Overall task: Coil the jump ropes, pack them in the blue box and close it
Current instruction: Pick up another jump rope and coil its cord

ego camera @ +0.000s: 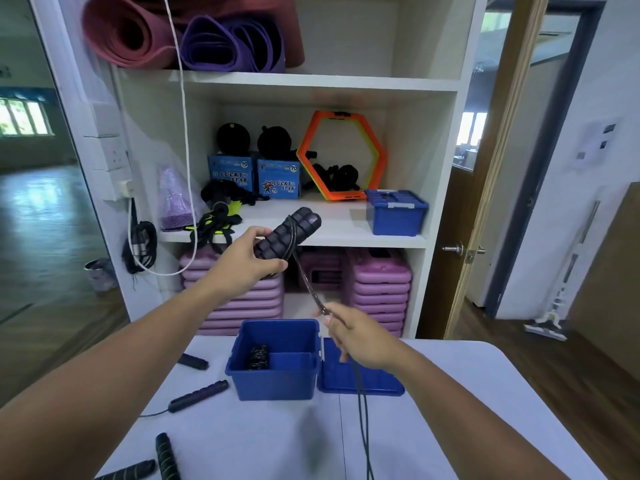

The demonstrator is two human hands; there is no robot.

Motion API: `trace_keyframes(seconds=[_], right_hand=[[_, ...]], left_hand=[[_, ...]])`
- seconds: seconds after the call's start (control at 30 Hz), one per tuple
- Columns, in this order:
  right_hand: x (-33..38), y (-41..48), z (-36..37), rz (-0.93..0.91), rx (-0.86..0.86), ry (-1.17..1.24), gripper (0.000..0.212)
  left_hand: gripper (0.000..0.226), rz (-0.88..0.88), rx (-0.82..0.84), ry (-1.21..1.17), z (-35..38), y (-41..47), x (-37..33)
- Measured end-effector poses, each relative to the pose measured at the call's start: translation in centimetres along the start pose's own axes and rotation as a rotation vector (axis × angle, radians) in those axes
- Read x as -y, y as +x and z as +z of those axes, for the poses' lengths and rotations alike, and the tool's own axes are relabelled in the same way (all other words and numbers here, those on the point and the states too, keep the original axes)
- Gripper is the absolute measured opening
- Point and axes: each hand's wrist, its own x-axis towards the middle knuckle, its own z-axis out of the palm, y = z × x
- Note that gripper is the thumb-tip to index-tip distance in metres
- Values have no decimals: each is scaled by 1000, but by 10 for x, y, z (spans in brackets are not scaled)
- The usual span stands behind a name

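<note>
While the left hand [247, 259] grips two black handles [287, 237] together, the right hand [360, 337] pinches the rope [308, 282] below them.

Both sets of fingers are closed — left around the paired handles, raised above the desk's [450, 410] far edge, right on the cord, which trails down toward the near edge. Beneath, the blue box [277, 375] stands open near the far edge, a coiled rope [258, 356] inside, its lid [356, 377] flat beside it — loose handles [199, 396] lie toward the left edge.
</note>
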Motion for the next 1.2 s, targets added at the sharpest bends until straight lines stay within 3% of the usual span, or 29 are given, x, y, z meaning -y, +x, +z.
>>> trace_keyframes(seconds=[0.23, 0.4, 0.67, 0.77, 0.97, 1.2], right_hand=[[17, 5, -35, -126, -58, -279, 27], [29, 5, -50, -155, -70, -373, 28], [48, 8, -79, -274, -196, -396, 21], [52, 11, -84, -296, -213, -349, 19], [48, 11, -95, -264, -238, -20, 12], [26, 11, -89, -206, -249, 163, 16]], left_hand=[[71, 186, 35, 568, 2, -4, 4], [77, 168, 135, 681, 9, -9, 8], [61, 246, 312, 697, 13, -32, -8], [54, 317, 384, 602, 13, -42, -19], [39, 372, 499, 400, 12, -62, -37], [62, 299, 425, 162, 6, -68, -45]])
